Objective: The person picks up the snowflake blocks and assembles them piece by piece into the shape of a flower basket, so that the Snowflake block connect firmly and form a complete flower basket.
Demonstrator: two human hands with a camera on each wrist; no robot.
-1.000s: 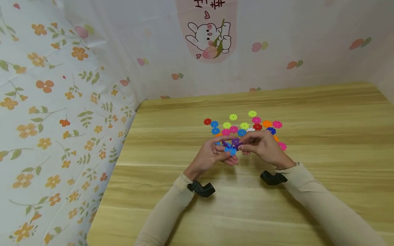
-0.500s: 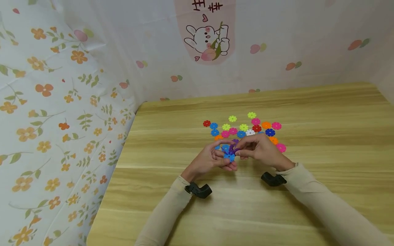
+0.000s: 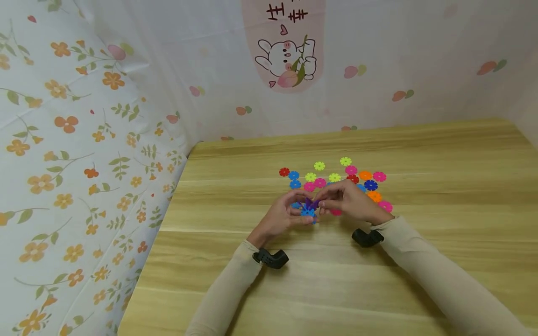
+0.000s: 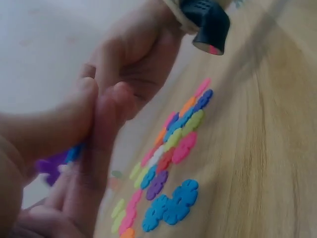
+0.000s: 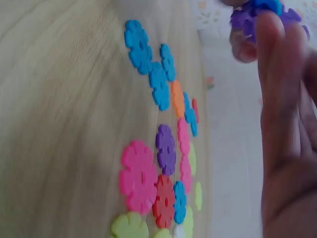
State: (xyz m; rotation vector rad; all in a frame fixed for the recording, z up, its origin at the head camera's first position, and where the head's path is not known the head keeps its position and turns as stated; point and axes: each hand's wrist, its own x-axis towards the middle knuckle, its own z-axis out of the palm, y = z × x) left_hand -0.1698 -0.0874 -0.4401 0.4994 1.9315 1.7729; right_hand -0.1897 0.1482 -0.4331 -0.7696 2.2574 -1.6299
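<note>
Blue-and-purple cluster of flower-shaped plastic discs (image 3: 308, 212), held above the wood-grain counter (image 3: 319, 289).
Leftmost, I see the left hand (image 3: 279, 215), fingers pinching the blue disc, which faces the head camera; purple discs (image 3: 310, 204) slant up from it, long axis unclear to me; the right hand (image 3: 352, 201) has fingers pinching purple.

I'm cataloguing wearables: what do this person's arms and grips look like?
The left sleeve and right sleeve are long, plain and beige. Each carries a black, bent device with small holes. The left grip and right grip are gloveless.
</note>
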